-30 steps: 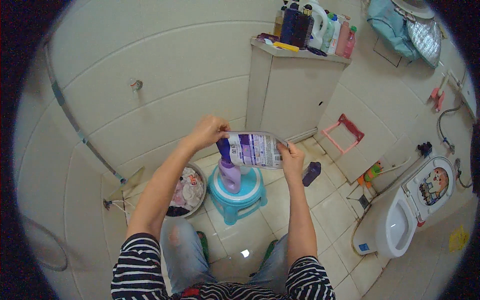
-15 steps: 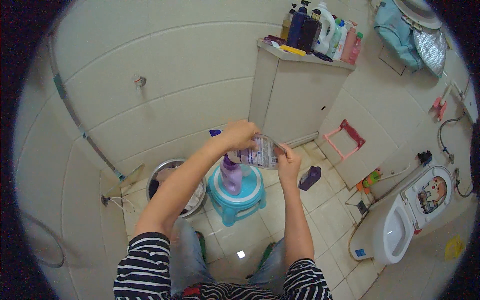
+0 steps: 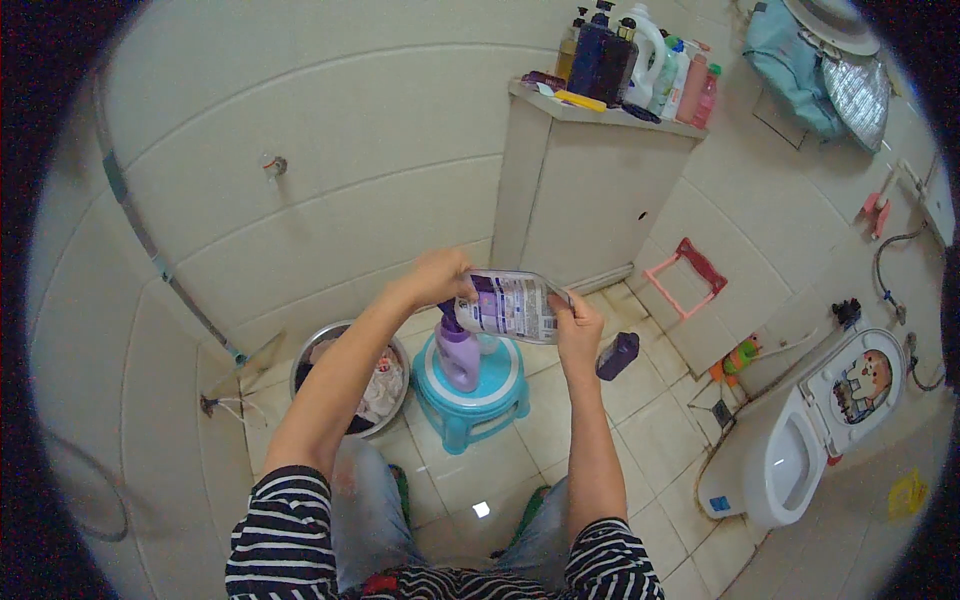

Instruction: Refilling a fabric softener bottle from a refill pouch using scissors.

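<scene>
A see-through pouch (image 3: 508,305) with a purple-and-white printed label is stretched between my two hands above the stool. My left hand (image 3: 440,278) grips its purple left end. The right end is pinched by my right hand (image 3: 577,325), thumb on top. Just below the pouch's left end, a lavender bottle (image 3: 459,362) stands on a round blue plastic stool (image 3: 470,408). A dark purple collar shows at the bottle's neck, partly hidden under the pouch. Behind the bottle, a small clear object on the stool is too faint to name.
Left of the stool is a metal basin (image 3: 402,405) of laundry, partly behind my left forearm. A dark purple container (image 3: 618,356) lies on the tiled floor to the right. Several bottles stand on a ledge (image 3: 640,118); a toilet (image 3: 790,470) is at the right.
My left hand has shifted left along the pouch to its end, uncovering more of the label. The right hand has barely moved.
</scene>
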### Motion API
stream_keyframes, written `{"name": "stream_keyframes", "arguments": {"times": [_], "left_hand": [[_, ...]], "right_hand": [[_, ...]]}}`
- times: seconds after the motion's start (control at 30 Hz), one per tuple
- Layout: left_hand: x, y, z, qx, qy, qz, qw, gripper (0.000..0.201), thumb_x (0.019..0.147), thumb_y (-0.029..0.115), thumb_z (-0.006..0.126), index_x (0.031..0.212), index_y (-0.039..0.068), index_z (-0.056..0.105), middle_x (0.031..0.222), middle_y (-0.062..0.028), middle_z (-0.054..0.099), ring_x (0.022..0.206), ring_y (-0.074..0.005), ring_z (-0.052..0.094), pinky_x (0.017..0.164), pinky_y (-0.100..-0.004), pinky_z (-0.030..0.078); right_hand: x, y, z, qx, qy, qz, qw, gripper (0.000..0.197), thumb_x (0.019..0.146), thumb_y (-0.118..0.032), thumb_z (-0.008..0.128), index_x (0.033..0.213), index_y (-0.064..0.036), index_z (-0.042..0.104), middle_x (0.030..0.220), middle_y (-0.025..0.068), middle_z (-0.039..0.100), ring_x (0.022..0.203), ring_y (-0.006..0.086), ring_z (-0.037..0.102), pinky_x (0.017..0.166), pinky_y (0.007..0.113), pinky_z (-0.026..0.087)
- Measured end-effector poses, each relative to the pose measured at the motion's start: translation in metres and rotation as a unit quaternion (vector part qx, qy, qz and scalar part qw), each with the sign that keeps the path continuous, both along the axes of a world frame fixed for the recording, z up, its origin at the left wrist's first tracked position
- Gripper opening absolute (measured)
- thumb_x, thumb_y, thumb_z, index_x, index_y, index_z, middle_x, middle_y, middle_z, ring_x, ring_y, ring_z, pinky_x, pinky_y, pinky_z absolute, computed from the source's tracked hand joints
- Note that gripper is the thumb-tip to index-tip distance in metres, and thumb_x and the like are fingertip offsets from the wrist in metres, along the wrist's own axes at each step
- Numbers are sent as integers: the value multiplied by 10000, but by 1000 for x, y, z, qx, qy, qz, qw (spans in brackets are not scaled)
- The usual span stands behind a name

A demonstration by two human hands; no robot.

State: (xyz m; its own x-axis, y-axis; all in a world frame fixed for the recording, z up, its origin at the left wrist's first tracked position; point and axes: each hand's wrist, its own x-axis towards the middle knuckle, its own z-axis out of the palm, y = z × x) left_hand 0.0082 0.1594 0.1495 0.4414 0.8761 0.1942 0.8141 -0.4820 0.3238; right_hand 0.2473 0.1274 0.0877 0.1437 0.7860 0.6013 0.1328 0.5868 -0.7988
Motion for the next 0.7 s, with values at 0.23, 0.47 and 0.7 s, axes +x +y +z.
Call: {"name": "stream_keyframes", "arguments": {"times": [0.23, 0.47, 0.7], "left_hand": [[-8, 0, -3, 53, -65, 8, 996, 225, 677, 222, 686, 844, 73, 661, 735, -126, 641, 690, -272, 619, 608, -388, 460], [-10, 0, 4, 44, -76, 23, 996, 251, 669, 239, 700, 842, 59, 663, 705, -155, 625, 650, -265, 620, 587, -379, 455], [-13, -4, 3, 64, -49, 29, 996, 262, 666, 241, 703, 847, 55, 663, 721, -158, 628, 670, -269, 628, 590, -381, 460]], "right_hand": [[16, 8, -7, -31, 187, 164, 968, 494, 827, -294, 619, 1211, -15, 479, 1135, 79, 547, 1015, 168, 522, 858, 324, 420], [-8, 8, -41, -154, 264, 378, 874, 548, 835, -311, 596, 1263, -66, 357, 1214, 72, 484, 1088, 226, 485, 919, 395, 399], [-28, 9, -27, -110, 389, 275, 872, 375, 845, -164, 593, 1179, -61, 460, 1121, 72, 544, 1001, 208, 540, 857, 360, 451]]}}
